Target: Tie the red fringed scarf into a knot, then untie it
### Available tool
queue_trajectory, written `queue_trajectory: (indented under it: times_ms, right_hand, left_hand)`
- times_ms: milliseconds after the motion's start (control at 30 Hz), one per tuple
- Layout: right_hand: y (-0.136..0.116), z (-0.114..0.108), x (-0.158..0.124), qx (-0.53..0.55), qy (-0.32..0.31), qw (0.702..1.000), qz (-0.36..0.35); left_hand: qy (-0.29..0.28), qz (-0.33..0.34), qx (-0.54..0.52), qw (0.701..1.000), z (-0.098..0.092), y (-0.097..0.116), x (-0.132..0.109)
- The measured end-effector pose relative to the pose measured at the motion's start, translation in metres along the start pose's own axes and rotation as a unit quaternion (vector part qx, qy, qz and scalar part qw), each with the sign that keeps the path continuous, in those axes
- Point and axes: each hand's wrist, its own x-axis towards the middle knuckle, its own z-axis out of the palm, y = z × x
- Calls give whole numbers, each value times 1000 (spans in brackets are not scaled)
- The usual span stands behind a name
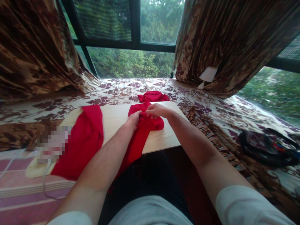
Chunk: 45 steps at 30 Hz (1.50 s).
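Observation:
Both hands are over a red cloth (140, 137), which lies bunched on a light wooden tabletop (164, 140) and trails over its front edge toward my lap. My left hand (134, 119) grips the cloth at its left side, fingers curled and partly hidden. My right hand (156, 110) pinches the fabric between thumb and fingers, close to the left one. To the left, a larger piece of red fabric (87, 140) is spread over the board. Behind the board lies another crumpled red cloth (153, 96).
A pixelated object (53, 145) with a cable (44, 184) sits at the board's left end. Floral fabric (114, 89) covers the window ledge. A white lamp (208, 75) stands back right, and a black bag (264, 150) lies at right. Patterned curtains (222, 34) frame the windows.

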Motion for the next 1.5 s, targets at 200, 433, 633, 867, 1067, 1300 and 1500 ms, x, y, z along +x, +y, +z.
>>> queue_trajectory:
  times_ms: [200, 433, 633, 867, 1067, 1300, 1500]
  right_hand:
    - [25, 1, 16, -176, 88, 977, 76]
    - [30, 6, 13, -153, 60, 982, 97]
    - [30, 5, 13, 87, 77, 991, 65]
    - [20, 10, 17, 256, 44, 966, 11]
    - [17, 8, 17, 209, 26, 978, -3]
    - [10, 9, 26, 103, 73, 992, -28]
    - [15, 30, 40, -156, 71, 984, -41]
  left_hand:
    - [-96, -18, 53, 994, 1, -5, 8]
    - [-57, 50, 91, 993, 9, -17, 11]
    - [-57, 63, -46, 995, 20, -17, 5]
    - [-87, 24, -60, 994, 19, -14, -4]
    - [-72, 38, 7, 997, 15, -17, -10]
    - [-134, 23, 91, 987, 9, -32, -27]
    - [-202, 11, 148, 968, 5, -40, -32]
